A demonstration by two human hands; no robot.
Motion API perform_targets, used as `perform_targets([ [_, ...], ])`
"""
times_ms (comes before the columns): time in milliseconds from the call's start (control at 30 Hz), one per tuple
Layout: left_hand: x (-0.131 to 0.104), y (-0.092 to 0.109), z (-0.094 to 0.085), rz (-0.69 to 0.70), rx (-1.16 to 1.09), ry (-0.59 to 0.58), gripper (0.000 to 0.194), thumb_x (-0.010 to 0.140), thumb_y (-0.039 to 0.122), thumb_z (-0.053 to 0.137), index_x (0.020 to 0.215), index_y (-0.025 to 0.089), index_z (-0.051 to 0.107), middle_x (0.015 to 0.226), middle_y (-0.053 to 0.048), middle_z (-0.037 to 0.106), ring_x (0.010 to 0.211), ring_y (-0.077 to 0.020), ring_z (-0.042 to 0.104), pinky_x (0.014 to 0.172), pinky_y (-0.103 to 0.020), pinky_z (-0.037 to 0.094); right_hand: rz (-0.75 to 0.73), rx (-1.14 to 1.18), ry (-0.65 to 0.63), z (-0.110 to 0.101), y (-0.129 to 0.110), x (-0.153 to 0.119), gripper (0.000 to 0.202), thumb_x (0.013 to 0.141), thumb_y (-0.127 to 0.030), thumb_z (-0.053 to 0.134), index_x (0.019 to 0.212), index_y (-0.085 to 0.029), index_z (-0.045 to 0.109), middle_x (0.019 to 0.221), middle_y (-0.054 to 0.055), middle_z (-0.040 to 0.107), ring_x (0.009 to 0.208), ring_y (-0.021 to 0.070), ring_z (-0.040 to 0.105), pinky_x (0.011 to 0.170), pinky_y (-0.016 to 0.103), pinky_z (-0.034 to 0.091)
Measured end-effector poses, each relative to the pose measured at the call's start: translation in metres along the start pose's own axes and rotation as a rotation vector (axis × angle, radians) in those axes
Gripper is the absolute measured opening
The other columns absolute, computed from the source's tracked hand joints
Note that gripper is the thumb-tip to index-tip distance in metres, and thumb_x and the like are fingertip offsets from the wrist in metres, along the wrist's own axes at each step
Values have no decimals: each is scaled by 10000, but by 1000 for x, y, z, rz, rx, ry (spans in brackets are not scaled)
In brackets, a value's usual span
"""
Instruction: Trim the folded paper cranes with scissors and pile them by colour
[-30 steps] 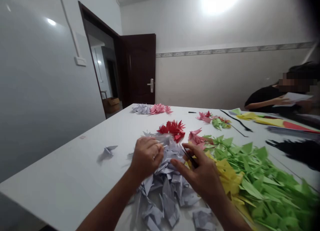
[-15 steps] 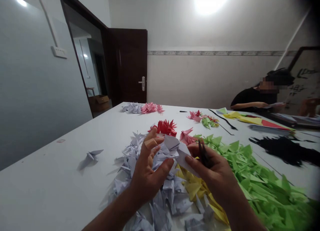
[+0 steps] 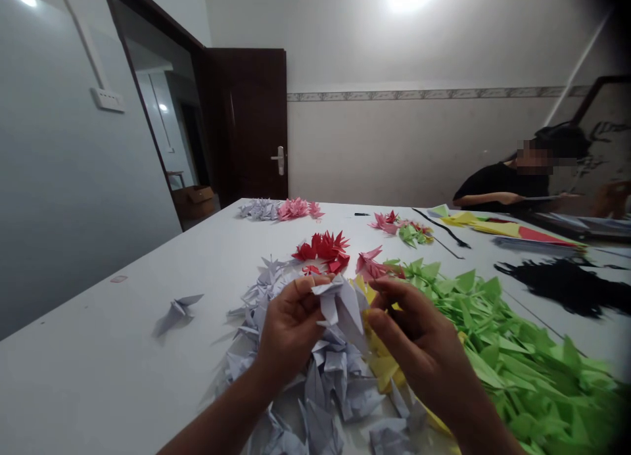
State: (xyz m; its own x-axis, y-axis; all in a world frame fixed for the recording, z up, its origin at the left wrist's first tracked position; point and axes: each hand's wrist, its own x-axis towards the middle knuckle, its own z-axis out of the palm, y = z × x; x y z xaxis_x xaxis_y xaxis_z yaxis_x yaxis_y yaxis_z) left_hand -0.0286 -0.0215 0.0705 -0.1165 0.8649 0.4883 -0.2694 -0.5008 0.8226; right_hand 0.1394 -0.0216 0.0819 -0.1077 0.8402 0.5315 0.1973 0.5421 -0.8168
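A folded white paper piece is pinched in my left hand, above a heap of white folded papers. My right hand is closed just right of that piece, its fingertips together; the dark tool among its fingers is mostly hidden. Yellow folded papers show between my hands. Beside my right forearm spreads a big pile of green folded papers. Red folded papers and pink ones lie just beyond my hands.
One white folded paper lies apart on the white table. Farther back are white and pink piles, a black cord and a black stringy bundle. A person in black sits at the back right.
My left hand has gone from spread fingers to pinching the white paper. My right hand has let go of it, and the dark tool is now mostly hidden. The view has shifted slightly.
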Motion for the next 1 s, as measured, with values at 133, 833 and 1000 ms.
perform_targets([
  [133, 6, -1, -2, -88, -14, 139, 227, 673, 176, 750, 888, 165, 680, 874, -39, 742, 804, -131, 693, 726, -205, 561, -133, -142, -12, -13, -21, -10, 230, 877, -380, 530, 999, -250, 675, 899, 47, 708, 775, 171, 673, 637, 227, 556],
  [833, -5, 7, 10, -38, -114, 56, 207, 671, 64, 742, 841, 177, 710, 972, -42, 738, 785, -122, 706, 642, -134, 553, 107, -50, -299, 3, -12, 0, 341, 889, -439, 446, 715, -187, 595, 596, -5, 535, 554, 115, 510, 503, 199, 406],
  [1000, -6, 6, 11, -20, -99, 44, 202, 673, 56, 735, 831, 179, 710, 962, -36, 736, 797, -114, 703, 666, -135, 558, 147, -67, -291, 4, -11, -1, 337, 885, -433, 463, 712, -182, 607, 589, -5, 545, 550, 114, 498, 500, 202, 394],
])
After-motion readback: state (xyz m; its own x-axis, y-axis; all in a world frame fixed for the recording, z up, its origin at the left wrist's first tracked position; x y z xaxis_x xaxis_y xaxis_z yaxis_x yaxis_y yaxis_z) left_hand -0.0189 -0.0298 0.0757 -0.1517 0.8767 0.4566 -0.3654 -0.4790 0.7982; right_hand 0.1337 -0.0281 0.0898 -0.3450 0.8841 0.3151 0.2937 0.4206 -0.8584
